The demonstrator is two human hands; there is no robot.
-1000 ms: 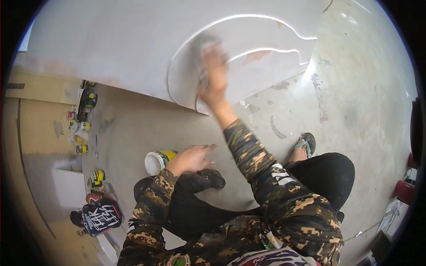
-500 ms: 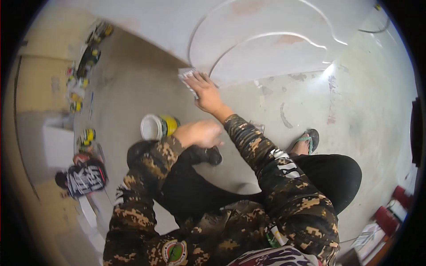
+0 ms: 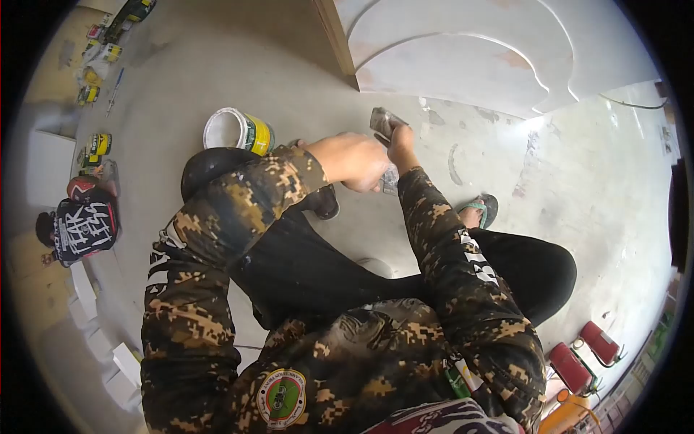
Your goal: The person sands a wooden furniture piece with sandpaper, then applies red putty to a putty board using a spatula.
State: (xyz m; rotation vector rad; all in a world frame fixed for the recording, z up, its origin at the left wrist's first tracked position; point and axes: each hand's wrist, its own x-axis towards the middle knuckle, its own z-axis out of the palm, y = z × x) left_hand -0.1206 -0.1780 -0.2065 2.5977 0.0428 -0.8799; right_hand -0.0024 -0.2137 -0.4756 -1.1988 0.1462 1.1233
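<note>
Grey crumpled sandpaper sheet (image 3: 381, 119) pinched in the right hand (image 3: 399, 145), left hand (image 3: 352, 160) curled at its lower end with grip unclear, both clear of the pale curved wooden panel (image 3: 463, 65) at twelve o'clock: apparently mostly sanded, reddish patches (image 3: 517, 59) left at one o'clock.

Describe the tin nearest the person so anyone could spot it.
Start at the pale carved panel up top. Left of it, by the person's knee, sits the tin. Unlike the small tins far left, it is bigger, open, white inside.
</note>
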